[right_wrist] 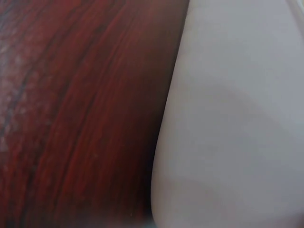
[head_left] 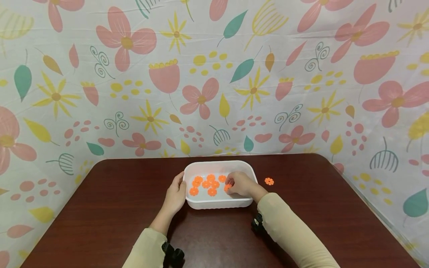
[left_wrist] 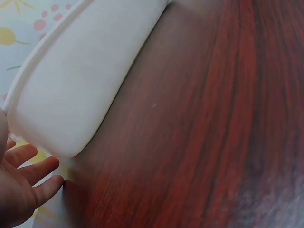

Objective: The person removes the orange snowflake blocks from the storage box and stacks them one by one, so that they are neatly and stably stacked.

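Behind the dark wood-grained table [head_left: 127,201] hangs a flower-printed cloth [head_left: 201,56], and at the left your left hand [head_left: 175,193] touches the end of the white tray [head_left: 218,204], its fingers spread. Orange flower-shaped pieces [head_left: 212,192] lie across the tray's floor; toward its right end your right hand [head_left: 242,183] pinches one orange piece [head_left: 227,187], and a loose orange piece [head_left: 269,181] lies on the table just right of the tray.

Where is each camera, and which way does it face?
Head: on the head, facing forward and down at the white plastic tray; left hand, right hand, sleeves show.
Left wrist: on that wrist, facing the tray's wall and wood-grain table; left fingers show.
Right wrist: on that wrist, facing tray and table; no hand clearly shows.
Both wrist views share tray and table.
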{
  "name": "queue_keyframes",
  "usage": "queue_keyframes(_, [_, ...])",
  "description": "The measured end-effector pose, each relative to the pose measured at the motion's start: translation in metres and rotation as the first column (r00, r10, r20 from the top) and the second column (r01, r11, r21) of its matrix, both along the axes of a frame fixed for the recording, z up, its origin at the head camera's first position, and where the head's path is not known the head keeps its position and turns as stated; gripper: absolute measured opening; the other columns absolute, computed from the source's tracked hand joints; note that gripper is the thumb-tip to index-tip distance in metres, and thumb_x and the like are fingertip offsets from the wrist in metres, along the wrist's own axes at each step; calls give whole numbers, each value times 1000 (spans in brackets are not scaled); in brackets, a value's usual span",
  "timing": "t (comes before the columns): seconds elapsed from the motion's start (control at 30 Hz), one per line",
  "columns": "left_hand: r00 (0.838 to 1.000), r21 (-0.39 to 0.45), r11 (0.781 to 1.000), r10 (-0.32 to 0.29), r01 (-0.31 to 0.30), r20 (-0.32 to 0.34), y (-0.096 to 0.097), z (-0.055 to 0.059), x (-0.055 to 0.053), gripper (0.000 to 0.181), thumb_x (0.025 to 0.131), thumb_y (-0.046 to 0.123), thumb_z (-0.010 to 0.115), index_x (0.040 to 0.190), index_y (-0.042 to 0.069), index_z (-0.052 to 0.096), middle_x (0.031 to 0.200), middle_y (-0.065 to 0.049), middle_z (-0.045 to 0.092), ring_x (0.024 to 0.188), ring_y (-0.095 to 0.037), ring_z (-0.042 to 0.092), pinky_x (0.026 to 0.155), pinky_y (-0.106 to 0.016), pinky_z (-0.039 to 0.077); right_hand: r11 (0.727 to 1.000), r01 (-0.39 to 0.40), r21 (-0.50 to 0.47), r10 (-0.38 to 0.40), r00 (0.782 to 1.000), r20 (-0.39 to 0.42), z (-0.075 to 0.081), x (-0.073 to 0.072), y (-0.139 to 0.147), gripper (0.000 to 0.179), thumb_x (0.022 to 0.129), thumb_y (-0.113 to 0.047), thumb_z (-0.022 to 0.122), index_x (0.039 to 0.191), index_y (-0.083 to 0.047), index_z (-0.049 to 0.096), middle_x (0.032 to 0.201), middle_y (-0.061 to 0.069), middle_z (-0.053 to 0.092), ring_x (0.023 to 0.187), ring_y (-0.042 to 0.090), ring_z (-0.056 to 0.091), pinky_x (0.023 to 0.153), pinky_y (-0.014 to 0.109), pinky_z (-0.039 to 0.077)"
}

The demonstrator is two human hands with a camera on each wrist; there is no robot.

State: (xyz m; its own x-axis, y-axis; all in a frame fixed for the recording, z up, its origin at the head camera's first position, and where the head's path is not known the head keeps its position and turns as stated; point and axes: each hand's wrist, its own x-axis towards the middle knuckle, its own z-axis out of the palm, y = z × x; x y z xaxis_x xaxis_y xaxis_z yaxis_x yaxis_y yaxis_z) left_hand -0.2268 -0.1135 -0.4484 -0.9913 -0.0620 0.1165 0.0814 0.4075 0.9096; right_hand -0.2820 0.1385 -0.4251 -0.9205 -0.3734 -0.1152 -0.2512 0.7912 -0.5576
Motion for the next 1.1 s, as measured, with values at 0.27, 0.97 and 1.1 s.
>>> queue_keyframes(0.27, [1000, 21, 1000, 9, -10, 21, -1, -2, 0, 47, 101, 23, 37, 146, 11, 35, 144, -17, 44, 130, -32, 44, 106, -51, 36, 997, 48, -63, -44, 997, 65, 0, -1, 0, 17, 77, -6, 75, 93, -9, 70, 83, 1, 62, 70, 13, 54, 63, 25, 46])
queue_keyframes(0.97, [994, 61, 998, -8, 2, 107, 2, -6, 1, 52, 100, 28, 40, 150, 22, 26, 148, -15, 38, 132, -34, 43, 104, -52, 38, 950, 120, -287, -94, 990, 104, 11, 0, 6, 25, 82, 0, 64, 107, 1, 67, 85, 10, 62, 63, 17, 59, 57, 30, 55])
queue_keyframes(1.1, [994, 52, 999, -10, 4, 112, 3, -5, 1, 52, 100, 28, 39, 150, 23, 25, 147, -15, 41, 130, -33, 45, 103, -52, 39, 942, 105, -319, -85, 993, 77, 14, 0, 11, 27, 84, -2, 64, 110, 3, 66, 87, 11, 63, 68, 18, 62, 59, 33, 56])
